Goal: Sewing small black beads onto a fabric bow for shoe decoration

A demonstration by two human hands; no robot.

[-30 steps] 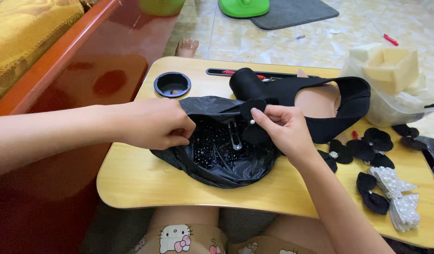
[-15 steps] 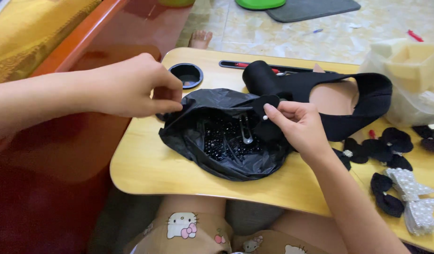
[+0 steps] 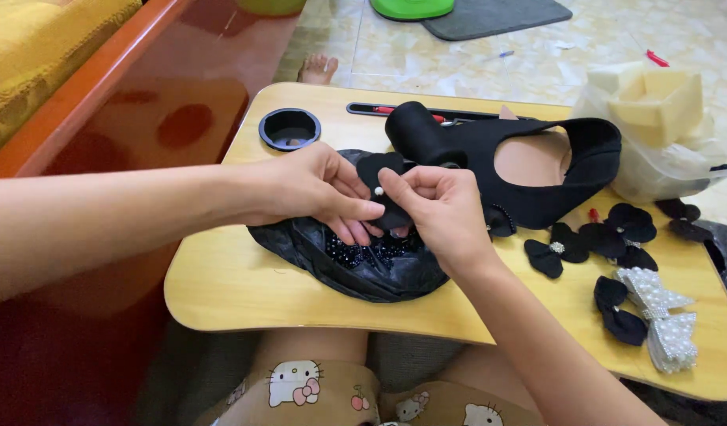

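Both hands meet over an open black plastic bag [image 3: 332,256] of small black beads [image 3: 371,251] on a wooden lap table [image 3: 245,288]. My left hand [image 3: 320,189] and my right hand [image 3: 442,209] together pinch a small black fabric bow [image 3: 379,170] with a white pearl [image 3: 378,191] on it. The bow is held just above the bag. Right behind my right hand lies a black high-heeled shoe [image 3: 529,170], its heel pointing toward me.
Several black fabric bows [image 3: 608,237] and a white pearl-covered bow [image 3: 655,312] lie at the table's right. A round black cup hole [image 3: 289,128] and a pen slot [image 3: 395,110] sit at the far edge. A bag of foam blocks [image 3: 655,126] stands far right. An orange-framed sofa [image 3: 64,87] is left.
My left hand came back from the bag's left rim to the middle and joined my right hand on the black bow, which now carries a white pearl.
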